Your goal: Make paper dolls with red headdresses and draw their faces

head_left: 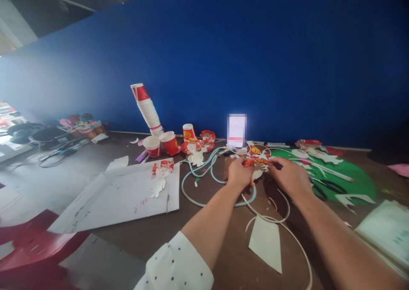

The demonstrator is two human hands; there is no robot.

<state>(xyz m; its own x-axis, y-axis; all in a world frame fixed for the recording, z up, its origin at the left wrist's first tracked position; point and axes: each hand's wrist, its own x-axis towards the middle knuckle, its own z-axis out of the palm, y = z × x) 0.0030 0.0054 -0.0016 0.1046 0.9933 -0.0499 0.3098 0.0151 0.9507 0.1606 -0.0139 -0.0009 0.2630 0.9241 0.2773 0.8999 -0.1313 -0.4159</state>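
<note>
Blue wall (255, 47) behind, brown tabletop (143, 234) carries everything.

Big white card sheet (128, 196) lies flat at left w/ a small cutout figure (161, 172) on its far edge. Green round sheet (348, 179) at right, scissors (324, 189) on it. Leaning cup stack (147, 108) by the wall, loose red cups (162, 144) beside it.

Pale blue tubing (204, 170) loops across the middle, and a white paper offcut (266, 243) sits nearer the camera.

Work piece: red-and-white paper cup cutout (257, 164), centre of tabletop, between both hands. Left hand (239, 172) has fingers closed in a pinch on its left edge; right hand (289, 175) has fingers curled onto its right side. Exact fingertip contact is hidden by the knuckles, so can't tell how firm the grip is.

Handling est.: v. light, thin paper, cut into narrow strips/limbs, so floppy and tears easily; waxy print side likely a bit slick. Best hold = flat pinch on the broader central body, near the cup-base disc, not on the thin strips. Support from both sides, low force, no twisting. Tubing touching or just beside it could snag.
</note>
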